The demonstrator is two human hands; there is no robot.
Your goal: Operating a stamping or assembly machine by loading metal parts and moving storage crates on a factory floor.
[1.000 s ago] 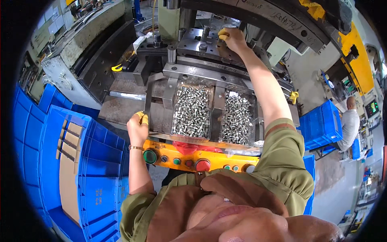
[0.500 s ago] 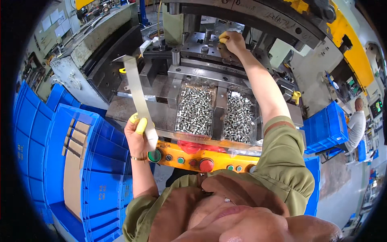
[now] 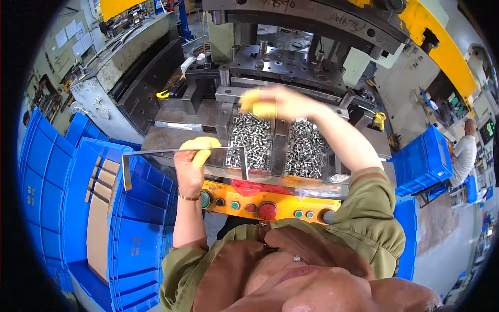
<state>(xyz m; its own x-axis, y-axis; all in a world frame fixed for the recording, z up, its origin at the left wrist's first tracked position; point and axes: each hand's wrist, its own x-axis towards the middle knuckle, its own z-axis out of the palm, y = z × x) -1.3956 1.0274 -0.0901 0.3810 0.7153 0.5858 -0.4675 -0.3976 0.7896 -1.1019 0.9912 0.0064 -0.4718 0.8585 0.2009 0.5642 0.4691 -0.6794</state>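
My left hand [image 3: 191, 169], with yellow coverings on its fingers, grips a thin metal strip bent into a U-shaped bracket [image 3: 158, 152]. The bracket lies edge-on to me, its two ends turned down on either side of the hand. My right hand [image 3: 270, 100], also with yellow-covered fingers, is over the far end of a clear box of small shiny metal fasteners [image 3: 252, 143]; motion smears its fingers. A second heap of fasteners [image 3: 305, 151] sits just right of that box. Beyond the hands is a steel die block [image 3: 291, 67] with upright pins.
The press's heavy upper plate [image 3: 312, 21] hangs above the die. A yellow control panel [image 3: 283, 207] with coloured buttons runs along the near edge. Blue crates [image 3: 135, 249] holding cardboard stand at left, another blue crate [image 3: 423, 161] at right. A person [image 3: 462, 156] sits at far right.
My right hand has come back from the die to the left fastener box. My left hand has turned the bracket from upright to crosswise, showing its bent ends.
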